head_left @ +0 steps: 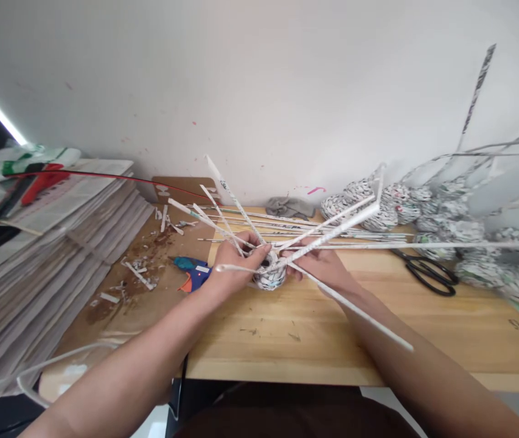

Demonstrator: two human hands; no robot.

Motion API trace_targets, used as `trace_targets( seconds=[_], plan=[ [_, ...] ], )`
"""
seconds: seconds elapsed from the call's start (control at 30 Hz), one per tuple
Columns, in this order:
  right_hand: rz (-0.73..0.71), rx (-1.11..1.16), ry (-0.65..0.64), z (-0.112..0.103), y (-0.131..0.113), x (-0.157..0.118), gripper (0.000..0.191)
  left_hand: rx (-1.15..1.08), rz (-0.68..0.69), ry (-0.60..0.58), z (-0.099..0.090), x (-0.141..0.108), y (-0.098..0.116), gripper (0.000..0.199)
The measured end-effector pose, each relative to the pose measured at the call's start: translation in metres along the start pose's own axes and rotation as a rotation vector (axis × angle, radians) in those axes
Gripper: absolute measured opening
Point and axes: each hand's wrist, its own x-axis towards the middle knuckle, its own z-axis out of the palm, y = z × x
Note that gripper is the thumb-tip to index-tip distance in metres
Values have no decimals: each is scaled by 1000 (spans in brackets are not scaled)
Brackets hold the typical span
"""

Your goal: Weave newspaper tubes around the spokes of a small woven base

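Between my hands, above the wooden table (259, 347), is a small woven newspaper basket (271, 281), round and open at the top. Long rolled-paper strips (341, 231) stick out from its rim in several directions. My left hand (238, 261) grips its left side, thumb over the rim and fingers curled behind. At the right side, my right hand (316, 264) has its fingers closed around the base of a paper strip by the rim; the fingertips are partly hidden by strips.
Several finished woven paper pieces (451, 225) are heaped at the right. Black scissors (430, 274) lie before them. A blue glue gun (195, 274) and paper scraps (138, 274) are left. Stacked newspapers (72, 243) fill the far left. Loose paper sticks (282, 226) and a grey cloth (290, 207) lie behind.
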Motion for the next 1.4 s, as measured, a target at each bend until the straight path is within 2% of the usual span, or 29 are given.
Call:
trace_targets(
  seconds=[0.07, 0.23, 0.33, 0.63, 0.77, 0.87, 0.93, 1.0, 1.07, 1.27, 1.4],
  plan=[
    [-25, -29, 34, 3, 1, -1, 30, 31, 8, 10, 1, -1, 0, 27],
    [-66, -30, 227, 13, 10, -4, 29, 12, 20, 23, 6, -5, 0, 22],
    [-34, -62, 209, 15, 11, -6, 31, -19, -14, 36, 10, -6, 1, 19],
    [-105, -297, 245, 13, 11, -8, 27, -110, -55, 60, 12, -5, -5, 22],
    [-129, -179, 260, 15, 8, -8, 27, -124, -38, 62, 9, -4, -1, 23],
    [-143, -130, 225, 18, 7, -8, 22, -108, -21, 68, 7, -4, -1, 21],
    [-105, -96, 198, 19, 8, -8, 24, -87, -17, 72, 7, -4, 0, 18],
    [-51, -58, 223, 20, 9, -7, 28, -67, -21, 74, 8, -5, 1, 15],
    [-24, -67, 249, 20, 11, -6, 30, -79, -33, 65, 8, -6, 2, 15],
    [-53, -284, 238, 14, 12, -3, 21, -246, -112, 23, 13, -4, -9, 27],
    [-44, -338, 246, 9, 10, -1, 19, -321, -217, -141, 7, -2, -7, 31]
  ],
)
